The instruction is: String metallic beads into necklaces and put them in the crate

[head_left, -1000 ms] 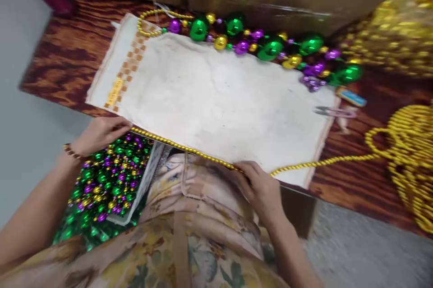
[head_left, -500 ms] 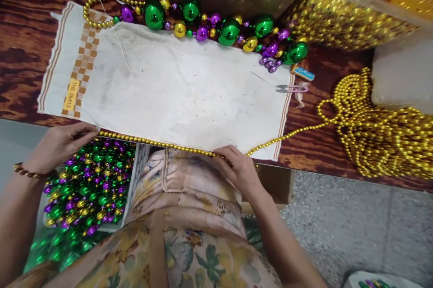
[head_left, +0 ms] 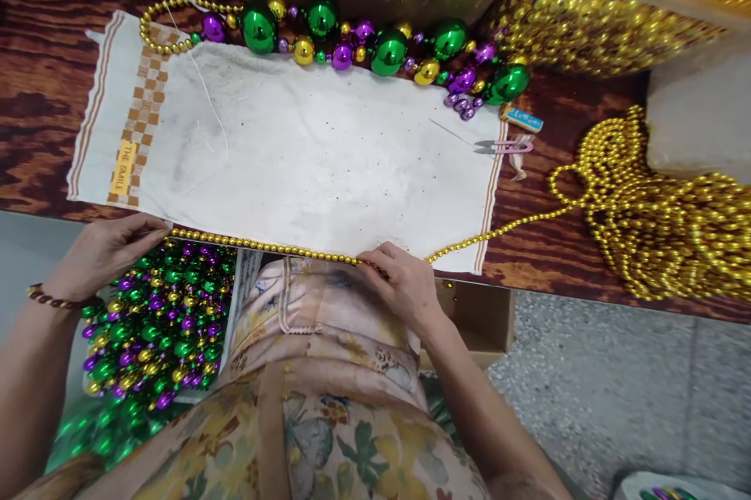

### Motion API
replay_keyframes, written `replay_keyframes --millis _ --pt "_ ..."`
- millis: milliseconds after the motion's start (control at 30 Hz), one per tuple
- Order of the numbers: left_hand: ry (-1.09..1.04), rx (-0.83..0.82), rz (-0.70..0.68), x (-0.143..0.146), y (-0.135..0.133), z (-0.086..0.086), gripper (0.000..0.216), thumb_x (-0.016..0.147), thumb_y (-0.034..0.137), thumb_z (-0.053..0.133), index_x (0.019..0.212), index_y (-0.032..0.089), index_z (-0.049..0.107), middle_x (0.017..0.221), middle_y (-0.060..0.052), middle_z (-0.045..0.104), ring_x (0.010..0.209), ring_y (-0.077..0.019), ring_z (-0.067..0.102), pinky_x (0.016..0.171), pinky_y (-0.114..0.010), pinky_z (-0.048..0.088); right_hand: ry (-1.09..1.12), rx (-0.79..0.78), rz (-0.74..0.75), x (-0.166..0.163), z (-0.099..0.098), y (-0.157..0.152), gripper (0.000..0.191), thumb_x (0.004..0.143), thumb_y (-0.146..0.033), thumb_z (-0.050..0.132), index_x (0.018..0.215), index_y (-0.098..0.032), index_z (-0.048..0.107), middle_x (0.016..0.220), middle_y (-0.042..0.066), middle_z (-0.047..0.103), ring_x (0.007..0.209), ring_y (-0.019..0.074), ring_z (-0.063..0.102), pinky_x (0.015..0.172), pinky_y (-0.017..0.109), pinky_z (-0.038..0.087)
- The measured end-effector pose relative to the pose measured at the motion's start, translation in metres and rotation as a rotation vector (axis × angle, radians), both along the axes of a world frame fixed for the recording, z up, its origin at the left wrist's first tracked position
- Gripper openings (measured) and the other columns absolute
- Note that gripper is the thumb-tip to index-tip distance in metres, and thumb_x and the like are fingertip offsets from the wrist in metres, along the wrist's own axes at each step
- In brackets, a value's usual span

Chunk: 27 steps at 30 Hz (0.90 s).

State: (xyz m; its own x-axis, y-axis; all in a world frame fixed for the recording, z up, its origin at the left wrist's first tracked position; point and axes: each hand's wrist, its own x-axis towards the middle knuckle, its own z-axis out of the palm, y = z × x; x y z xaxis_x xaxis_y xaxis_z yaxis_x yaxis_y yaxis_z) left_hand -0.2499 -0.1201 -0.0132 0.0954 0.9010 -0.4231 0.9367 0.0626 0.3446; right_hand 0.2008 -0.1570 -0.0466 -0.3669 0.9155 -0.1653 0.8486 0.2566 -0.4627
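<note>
A gold bead strand (head_left: 264,246) is stretched along the near edge of a white towel (head_left: 293,156). My left hand (head_left: 114,253) pinches the strand's left end. Further along, my right hand (head_left: 402,277) is closed around it, with its fingertips partly hidden. From my right hand the strand runs on to a heap of gold bead strands (head_left: 634,210) at the right. Across the towel's far edge lies a necklace (head_left: 388,52) of green, purple and gold balls with a gold bead loop at its left end. A white thread (head_left: 205,85) hangs over the towel's left part.
Thread snips (head_left: 504,146), a needle (head_left: 451,134) and a small blue box (head_left: 522,119) lie by the towel's right edge. A bag of gold beads (head_left: 587,23) stands behind. Below the table are a bin of colored beads (head_left: 164,312) and a cardboard box (head_left: 481,320).
My right hand has slid slightly left along the strand, while my left hand keeps its pinch on the end. The whole view has shifted a little.
</note>
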Motion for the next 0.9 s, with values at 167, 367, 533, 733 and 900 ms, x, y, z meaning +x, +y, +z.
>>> replay_keyframes --millis 167,367,533,733,900 --pt "-0.017 -0.003 0.007 -0.002 0.0 -0.001 0.029 0.088 0.047 0.051 0.096 0.023 0.065 0.09 0.002 0.073 0.08 -0.0149 0.064 0.078 -0.025 0.045 -0.054 0.011 0.029 -0.003 0.002 0.001 0.021 0.098 -0.033 0.052 0.098 -0.024 0.071 0.091 0.003 0.07 0.079 0.0164 0.064 0.059 0.026 0.036" --pt "-0.019 -0.032 0.0 -0.004 -0.001 -0.001 0.029 0.09 0.046 0.051 0.099 0.022 0.065 0.093 0.001 0.073 0.083 -0.0149 0.063 0.08 -0.024 0.044 -0.096 -0.007 0.044 -0.006 0.003 0.005 0.026 0.099 -0.04 0.053 0.09 -0.023 0.071 0.083 0.003 0.07 0.074 0.0172 0.063 0.061 0.027 0.034" --pt "-0.003 -0.026 -0.007 -0.006 -0.001 -0.004 0.037 0.089 0.052 0.049 0.098 0.02 0.067 0.089 -0.001 0.073 0.078 -0.0149 0.062 0.074 -0.025 0.043 -0.06 -0.026 0.044 -0.006 0.007 0.007 0.023 0.099 -0.038 0.052 0.099 -0.024 0.071 0.082 0.001 0.071 0.072 0.016 0.063 0.06 0.026 0.033" --pt "-0.032 -0.027 0.003 -0.013 -0.002 -0.01 0.042 0.087 0.056 0.05 0.096 0.019 0.068 0.087 -0.002 0.071 0.077 -0.0152 0.062 0.073 -0.026 0.043 -0.088 -0.043 0.064 -0.008 0.011 0.003 0.016 0.096 -0.033 0.058 0.094 -0.024 0.072 0.083 0.0 0.069 0.068 0.0151 0.062 0.057 0.027 0.031" --pt "-0.042 -0.026 -0.004 -0.011 -0.001 -0.006 0.042 0.087 0.055 0.05 0.095 0.018 0.068 0.086 -0.002 0.07 0.074 -0.015 0.061 0.072 -0.027 0.043 0.014 -0.093 -0.002 -0.009 0.007 0.001 0.018 0.098 -0.03 0.055 0.096 -0.024 0.072 0.093 0.001 0.07 0.075 0.0138 0.064 0.057 0.024 0.034"
